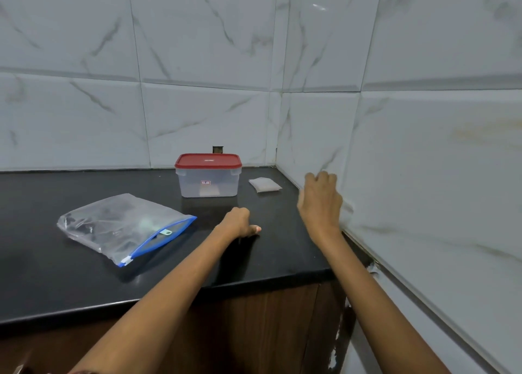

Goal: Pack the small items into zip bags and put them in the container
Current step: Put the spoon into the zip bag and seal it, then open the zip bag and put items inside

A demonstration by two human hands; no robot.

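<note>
A black, glossy worktop (282,255) runs into a corner of marble-patterned wall tiles, its front edge over brown wood cabinet fronts. Near the back wall stands a clear plastic container (208,183) with a red lid (208,160) shut on it and a small label on its front. Just to its right, apart from it and close to the corner, lies a small flat whitish packet (265,185). Toward the left front lies a clear zip bag (121,228) with a blue zipper strip, flat on its side, dark items showing blurred inside. The left hand (238,222) rests in a fist on the worktop in front of the container
</note>
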